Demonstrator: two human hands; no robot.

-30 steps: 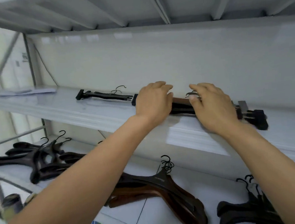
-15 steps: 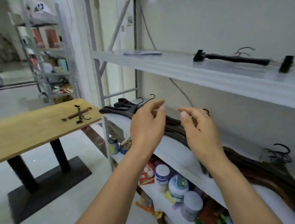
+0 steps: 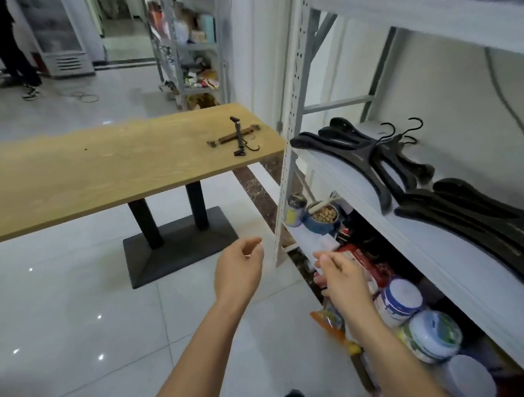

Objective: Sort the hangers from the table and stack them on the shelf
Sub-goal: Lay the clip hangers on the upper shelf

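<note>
- Both hands have come down and away from the shelf (image 3: 447,262) since half a second ago, and the view has swung further toward the table (image 3: 95,173)
- left hand (image 3: 238,275) hangs over the floor tiles, fingers loosely curled, grasping nothing
- right hand (image 3: 342,276) is level with the lowest shelf's clutter, fingers relaxed and released, also empty
- two clip hangers (image 3: 237,136), one brown and one dark, lie crossed near the table's right end, well apart from both hands
- black hangers (image 3: 366,151) lie piled on the middle shelf, hooks toward the wall
- jars (image 3: 402,300) and a tin of nuts (image 3: 323,217) stand underneath
</note>
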